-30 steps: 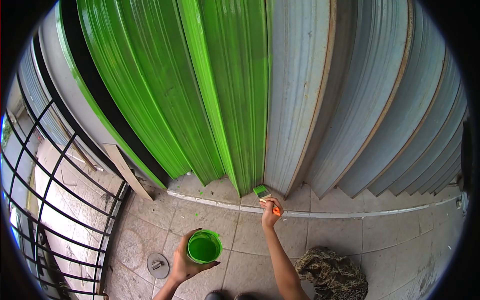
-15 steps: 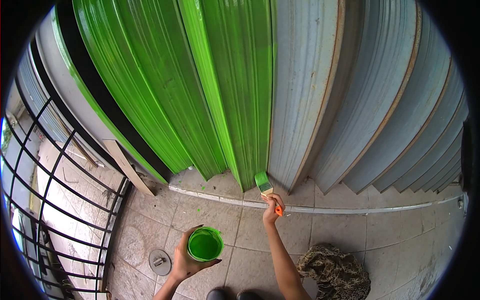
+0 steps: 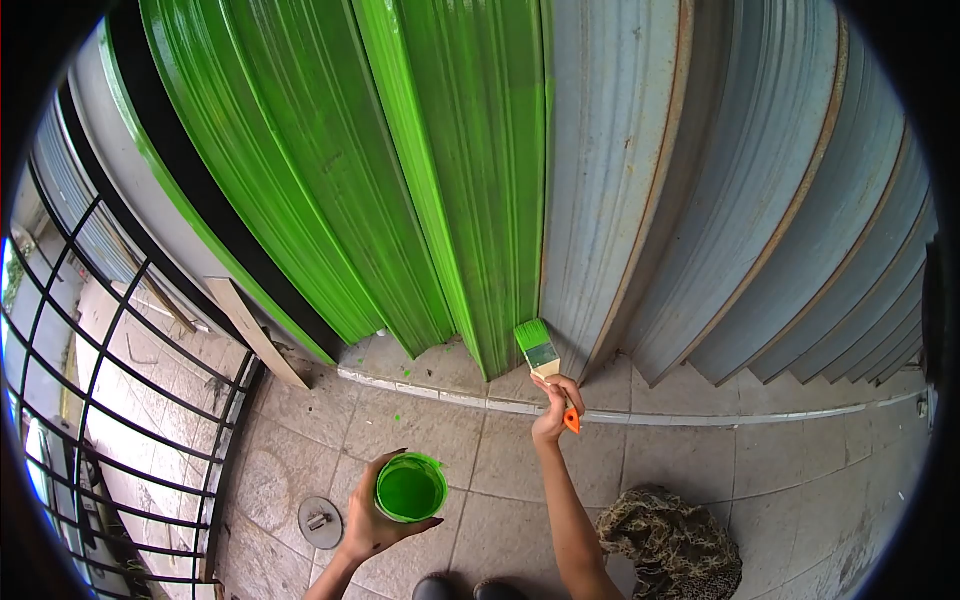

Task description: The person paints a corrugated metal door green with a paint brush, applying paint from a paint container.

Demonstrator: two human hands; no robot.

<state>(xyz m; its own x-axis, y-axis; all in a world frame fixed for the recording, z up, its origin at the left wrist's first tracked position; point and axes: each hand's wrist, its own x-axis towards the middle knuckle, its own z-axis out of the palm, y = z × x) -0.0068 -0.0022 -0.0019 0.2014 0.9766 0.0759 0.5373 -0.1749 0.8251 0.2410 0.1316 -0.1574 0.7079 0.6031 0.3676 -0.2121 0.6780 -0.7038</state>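
Note:
My left hand [image 3: 372, 508] is wrapped round a round tub of green paint [image 3: 411, 487], its open top facing up. My right hand [image 3: 556, 402] grips a paintbrush [image 3: 543, 356] with a pale handle and an orange end. The brush's green-coated bristles are at the lower edge of the folded metal panels, where the green panel [image 3: 490, 200] meets the unpainted grey panel [image 3: 600, 180]. Green covers the panels on the left, while those on the right are grey with rusty edges.
A black metal grille [image 3: 120, 400] curves along the left side, near a wooden strip [image 3: 258, 335]. A round metal disc [image 3: 320, 523] lies on the tiled floor [image 3: 500, 530]. Bundled patterned cloth [image 3: 670, 550] is at lower right; dark shoes [image 3: 455, 588] show at the bottom.
My right hand and the brush have moved slightly to the right, and the bristles are a little higher. My left hand still holds the tub in the same place.

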